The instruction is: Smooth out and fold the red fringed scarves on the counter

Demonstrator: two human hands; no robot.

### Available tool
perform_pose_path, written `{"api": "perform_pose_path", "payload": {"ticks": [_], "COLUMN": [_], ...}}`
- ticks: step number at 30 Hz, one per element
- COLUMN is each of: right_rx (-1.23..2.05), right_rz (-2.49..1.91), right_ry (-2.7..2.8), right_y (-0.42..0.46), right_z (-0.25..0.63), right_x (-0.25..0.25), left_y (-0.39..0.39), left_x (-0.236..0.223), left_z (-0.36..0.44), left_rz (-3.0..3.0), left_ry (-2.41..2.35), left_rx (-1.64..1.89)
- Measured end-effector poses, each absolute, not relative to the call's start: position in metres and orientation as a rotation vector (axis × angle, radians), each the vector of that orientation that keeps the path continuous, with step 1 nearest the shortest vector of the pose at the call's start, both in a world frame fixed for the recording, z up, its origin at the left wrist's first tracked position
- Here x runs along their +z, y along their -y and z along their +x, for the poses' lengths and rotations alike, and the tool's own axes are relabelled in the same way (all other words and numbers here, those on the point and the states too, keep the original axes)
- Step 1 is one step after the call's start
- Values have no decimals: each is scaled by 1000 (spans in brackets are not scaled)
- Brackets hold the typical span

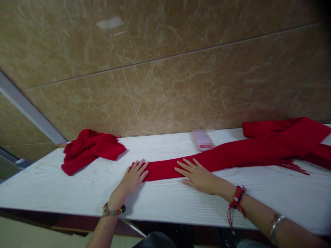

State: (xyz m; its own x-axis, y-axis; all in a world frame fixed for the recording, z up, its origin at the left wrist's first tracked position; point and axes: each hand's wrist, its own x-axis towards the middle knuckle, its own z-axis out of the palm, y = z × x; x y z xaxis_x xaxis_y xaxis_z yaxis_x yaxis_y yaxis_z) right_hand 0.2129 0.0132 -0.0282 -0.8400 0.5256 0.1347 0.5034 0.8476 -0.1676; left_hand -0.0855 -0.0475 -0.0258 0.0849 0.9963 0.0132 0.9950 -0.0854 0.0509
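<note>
A long red scarf point(165, 170) lies in a flat band across the white table, running up to the right. On its left end my left hand point(133, 176) presses down, fingers spread, covering part of the fringe. My right hand point(198, 175) rests flat on the scarf farther right, its fingers also apart. Toward the right, the band meets a heap of red fabric point(287, 134) with fringe hanging out at its lower side; where one piece ends and another begins I cannot tell.
A crumpled red scarf point(91, 150) lies at the table's left end. Near the back edge sits a pale, blurred-out item point(201, 137). A brown tiled wall point(181, 93) rises right behind the white table point(64, 193), whose front edge is close to my body.
</note>
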Motion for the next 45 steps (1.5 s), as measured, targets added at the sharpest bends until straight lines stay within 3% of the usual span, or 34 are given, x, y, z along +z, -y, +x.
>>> {"api": "perform_pose_path", "payload": {"ticks": [9, 14, 18, 31, 38, 45], "right_rx": [185, -28, -240, -297, -277, -300], "right_rz": [-829, -737, -612, -466, -427, -688], "right_ry": [2819, 2729, 2713, 2800, 2809, 2829], "right_y": [-10, -6, -1, 17, 16, 13], "right_z": [213, 209, 206, 157, 116, 153], "right_x": [-22, -25, -25, -4, -1, 0], "left_y": [44, 9, -22, -48, -48, -48], "left_x": [-31, -2, 20, 33, 22, 22], "left_z": [-109, -60, -26, -77, -94, -74], "left_rz": [1977, 2407, 2411, 2069, 2045, 2147], "left_ry": [-2755, -2081, -1713, -1604, -1574, -1497], "left_rx": [253, 366, 134, -187, -135, -36]}}
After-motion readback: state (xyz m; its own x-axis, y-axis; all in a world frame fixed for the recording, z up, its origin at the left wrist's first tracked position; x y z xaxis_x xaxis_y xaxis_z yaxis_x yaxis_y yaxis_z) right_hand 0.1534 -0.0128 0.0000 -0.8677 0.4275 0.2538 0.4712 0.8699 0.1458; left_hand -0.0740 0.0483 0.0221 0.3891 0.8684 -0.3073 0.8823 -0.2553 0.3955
